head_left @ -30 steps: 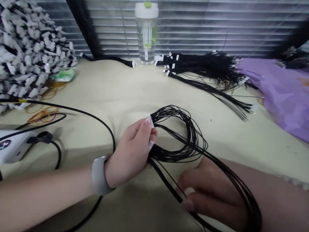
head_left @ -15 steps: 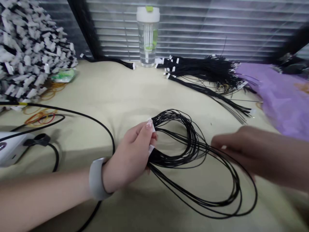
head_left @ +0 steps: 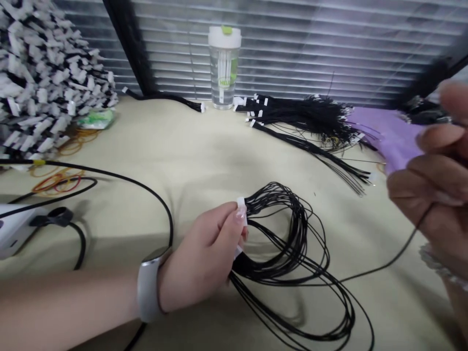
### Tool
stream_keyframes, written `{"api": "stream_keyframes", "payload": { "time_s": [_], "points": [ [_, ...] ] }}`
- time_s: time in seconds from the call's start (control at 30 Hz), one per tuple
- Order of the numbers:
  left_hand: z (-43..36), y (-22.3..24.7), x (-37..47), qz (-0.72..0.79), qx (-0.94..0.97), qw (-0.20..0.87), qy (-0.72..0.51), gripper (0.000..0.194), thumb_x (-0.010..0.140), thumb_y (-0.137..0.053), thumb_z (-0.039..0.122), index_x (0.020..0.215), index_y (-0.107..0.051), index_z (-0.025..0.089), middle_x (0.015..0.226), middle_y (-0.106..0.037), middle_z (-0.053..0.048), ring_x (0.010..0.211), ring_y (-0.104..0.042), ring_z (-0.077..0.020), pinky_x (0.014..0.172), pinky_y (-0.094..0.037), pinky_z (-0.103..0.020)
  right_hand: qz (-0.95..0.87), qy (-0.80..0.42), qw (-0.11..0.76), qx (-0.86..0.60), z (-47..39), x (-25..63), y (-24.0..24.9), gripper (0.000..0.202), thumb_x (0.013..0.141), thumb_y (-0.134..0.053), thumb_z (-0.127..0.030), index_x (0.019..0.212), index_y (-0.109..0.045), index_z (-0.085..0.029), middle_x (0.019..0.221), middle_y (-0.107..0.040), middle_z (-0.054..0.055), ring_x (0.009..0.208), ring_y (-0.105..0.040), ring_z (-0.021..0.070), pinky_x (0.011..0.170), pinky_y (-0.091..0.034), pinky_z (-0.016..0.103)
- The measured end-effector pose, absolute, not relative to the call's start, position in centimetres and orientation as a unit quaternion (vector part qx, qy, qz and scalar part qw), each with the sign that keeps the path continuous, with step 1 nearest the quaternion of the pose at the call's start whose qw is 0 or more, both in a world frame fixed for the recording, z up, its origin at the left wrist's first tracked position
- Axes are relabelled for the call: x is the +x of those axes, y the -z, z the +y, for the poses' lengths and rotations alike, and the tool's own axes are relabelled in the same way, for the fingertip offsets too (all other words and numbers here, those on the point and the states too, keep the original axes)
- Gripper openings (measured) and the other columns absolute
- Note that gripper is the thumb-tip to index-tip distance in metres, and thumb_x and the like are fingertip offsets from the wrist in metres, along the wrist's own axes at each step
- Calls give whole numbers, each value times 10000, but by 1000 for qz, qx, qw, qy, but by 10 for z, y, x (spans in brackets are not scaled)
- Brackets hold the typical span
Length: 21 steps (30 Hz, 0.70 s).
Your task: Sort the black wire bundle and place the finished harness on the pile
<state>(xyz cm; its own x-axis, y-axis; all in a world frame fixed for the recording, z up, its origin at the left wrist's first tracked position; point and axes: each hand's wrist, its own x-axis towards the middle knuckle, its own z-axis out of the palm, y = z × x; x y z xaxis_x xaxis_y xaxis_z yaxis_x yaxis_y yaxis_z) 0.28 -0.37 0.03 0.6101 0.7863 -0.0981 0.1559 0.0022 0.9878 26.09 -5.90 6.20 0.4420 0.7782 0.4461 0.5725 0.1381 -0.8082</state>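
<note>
My left hand [head_left: 206, 251], with a grey band on its wrist, is closed on the white connector ends of a looped bundle of thin black wires [head_left: 296, 234]. The loops fan out to the right of its fingers, above the table. At the right edge my right hand [head_left: 435, 180] is raised, its fingers curled round one black wire [head_left: 387, 263] that runs back to the bundle. Part of this hand lies outside the picture.
A big pile of white-ended cables [head_left: 44, 87] fills the back left, near rubber bands [head_left: 58, 180]. A bottle [head_left: 223, 68] stands by the blinds. Black wire bundles [head_left: 307, 112] and a purple bag [head_left: 391, 136] lie at the back right. A black cable [head_left: 124, 178] crosses the left.
My right hand has moved up and to the right, drawing one wire out from the bundle. My left hand sits slightly lower and farther right, still closed on the connector ends.
</note>
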Motion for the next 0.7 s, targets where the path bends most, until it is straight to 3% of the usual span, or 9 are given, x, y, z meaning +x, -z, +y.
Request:
{"api": "stream_keyframes", "payload": {
  "time_s": [0.07,0.17,0.27,0.33,0.4,0.5,0.7],
  "points": [
    [-4,1,3,351,663,610,-256,364,955,-305,380,668,-379,168,587,-397,48,520,-338,-58,479,-305,-168,-457,-175,646,-586,-63,238,-66,488,889,-483,-143,1329,-460,-352,860,-631,-13,330,-300,3,348,-292,216],
    [-6,1,2,352,665,611,-248,372,958,-293,383,664,-368,168,584,-394,47,519,-332,-62,477,-296,-179,-510,-233,622,-547,-71,213,-64,531,952,-435,-287,1420,-225,-423,612,-565,-47,329,-377,71,330,-315,219],
    [-6,0,1,349,667,609,-250,374,959,-289,381,662,-370,169,588,-395,45,524,-335,-65,485,-298,-188,-593,-253,507,-572,-79,202,-57,204,965,-388,-345,1163,-436,-344,518,-491,-56,406,-457,83,343,-344,165],
    [-7,0,1,348,671,604,-252,373,959,-293,379,663,-377,168,592,-396,43,530,-341,-66,491,-299,-189,-665,-223,411,-582,-82,198,-51,67,939,-456,-291,896,-476,-244,564,-505,-53,458,-465,50,395,-359,136],
    [-7,0,0,344,677,600,-254,373,959,-294,379,665,-384,167,594,-399,41,534,-346,-68,497,-304,-189,-728,-183,335,-570,-81,194,-48,85,895,-530,-229,814,-516,-206,635,-540,-47,538,-488,29,485,-383,124],
    [-7,0,0,339,681,596,-257,368,957,-295,377,666,-381,169,597,-398,39,540,-348,-73,508,-314,-192,-762,-178,303,-544,-77,191,-48,97,881,-539,-170,901,-614,-229,741,-562,-36,670,-523,26,603,-411,114],
    [-7,-1,-1,330,697,587,-245,362,962,-289,376,679,-382,171,604,-394,41,546,-350,-73,529,-321,-199,-782,-226,280,-508,-79,187,-48,315,879,-493,-89,1110,-574,-287,944,-590,-20,822,-564,45,699,-460,123]
  ]
}}
